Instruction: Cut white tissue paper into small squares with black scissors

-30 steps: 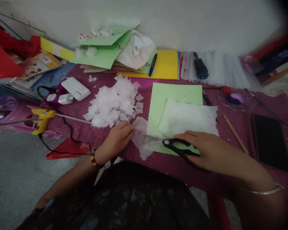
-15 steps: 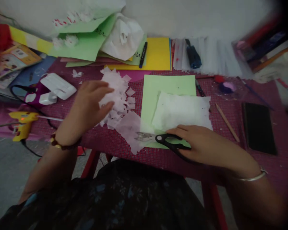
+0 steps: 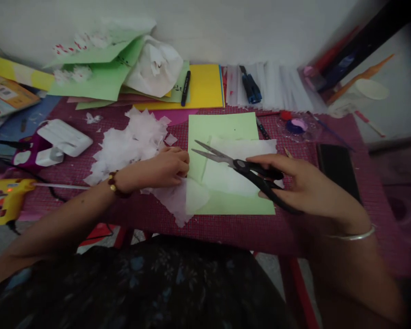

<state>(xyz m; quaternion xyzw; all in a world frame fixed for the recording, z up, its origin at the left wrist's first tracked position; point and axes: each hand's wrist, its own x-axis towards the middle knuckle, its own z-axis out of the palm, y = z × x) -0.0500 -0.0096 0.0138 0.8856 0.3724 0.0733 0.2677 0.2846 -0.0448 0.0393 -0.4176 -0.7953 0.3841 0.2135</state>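
Note:
My right hand (image 3: 294, 187) holds black-handled scissors (image 3: 236, 167), their blades slightly parted above a white paper sheet (image 3: 239, 167). That sheet lies on light green paper (image 3: 222, 125). My left hand (image 3: 167, 167) is closed, fingertips curled down at the left edge of the green paper; what they pinch, if anything, is hidden. Beneath it, a thin white tissue piece (image 3: 176, 205) partly overlaps the green paper. Behind and left of my left hand spreads a heap of cut white tissue pieces (image 3: 123, 137).
At left are a yellow glue gun (image 3: 12, 196) and a white charger (image 3: 65, 137). Yellow paper (image 3: 208, 84), a black marker (image 3: 186, 89) and a blue cutter (image 3: 251, 87) lie at the back. A dark phone (image 3: 339, 169) rests at right.
My left hand has moved right and down from above the tissue heap, its fingers now curled. The scissors have risen off the tissue and tilted up over the white sheet. The view has shifted.

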